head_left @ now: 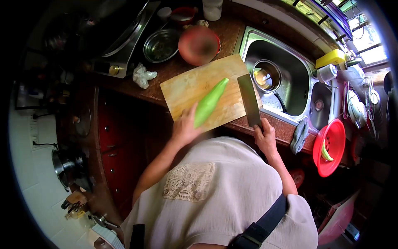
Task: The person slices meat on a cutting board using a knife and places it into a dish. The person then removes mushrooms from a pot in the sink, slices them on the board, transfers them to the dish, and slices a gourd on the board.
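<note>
A wooden cutting board (186, 91) lies at an angle on the counter, one corner reaching the sink edge. On it rests a long, tapering light-green vegetable (210, 101), smooth as if peeled, its narrow tip pointing away from me. My left hand (186, 128) is closed around the near, thick end of this vegetable. My right hand (265, 133) grips the handle of a kitchen cleaver (248, 99). The dark, broad blade extends away from me over the board's right edge, apart from the vegetable. I cannot tell whether the blade touches the board.
Right of the board is a steel sink (296, 93) with a metal pot (266, 76) inside. A grey cloth (299, 136) hangs at the counter edge beside a red basin (338, 143) holding a green piece. Behind the board stand a red bowl (199, 45), a metal bowl (161, 46) and a plastic bag (143, 76).
</note>
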The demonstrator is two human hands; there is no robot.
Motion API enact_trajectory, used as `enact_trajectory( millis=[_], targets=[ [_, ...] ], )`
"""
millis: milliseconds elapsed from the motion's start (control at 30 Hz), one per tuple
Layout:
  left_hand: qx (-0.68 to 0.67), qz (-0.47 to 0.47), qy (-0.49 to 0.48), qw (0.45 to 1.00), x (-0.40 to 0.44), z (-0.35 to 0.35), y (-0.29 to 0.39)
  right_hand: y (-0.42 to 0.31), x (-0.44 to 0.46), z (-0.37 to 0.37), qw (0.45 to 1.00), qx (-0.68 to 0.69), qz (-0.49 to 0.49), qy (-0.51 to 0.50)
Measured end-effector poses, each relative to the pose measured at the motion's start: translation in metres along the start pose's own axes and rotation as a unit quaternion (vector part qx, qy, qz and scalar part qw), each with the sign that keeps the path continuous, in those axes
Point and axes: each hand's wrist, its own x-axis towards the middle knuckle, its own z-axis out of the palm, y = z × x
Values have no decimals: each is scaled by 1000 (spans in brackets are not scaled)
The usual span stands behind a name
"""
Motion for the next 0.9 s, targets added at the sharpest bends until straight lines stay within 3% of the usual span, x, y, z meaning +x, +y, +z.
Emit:
enact_trajectory(
  millis=[100, 167, 300, 433, 567, 767, 900],
  targets=[
    [-222, 7, 3, 975, -6, 4, -30, -7, -4, -19, 984, -151, -85, 48],
    [-358, 3, 33, 933, -17, 10, -43, 13, -6, -32, 959, -232, -153, 61],
    [-533, -8, 117, 838, -38, 7, -54, 43, -7, -58, 926, -321, -196, 32],
    [-630, -55, 121, 765, -48, 7, -63, 62, 1, -64, 899, -359, -250, 30],
    [-668, -63, 132, 729, -51, 13, -64, 71, 8, -62, 888, -377, -263, 25],
    [-696, -55, 145, 701, -53, 22, -56, 78, 9, -60, 883, -388, -262, 29],
    [-682, -57, 163, 710, -59, 25, -55, 60, 10, -62, 883, -391, -255, 45]
  ],
)
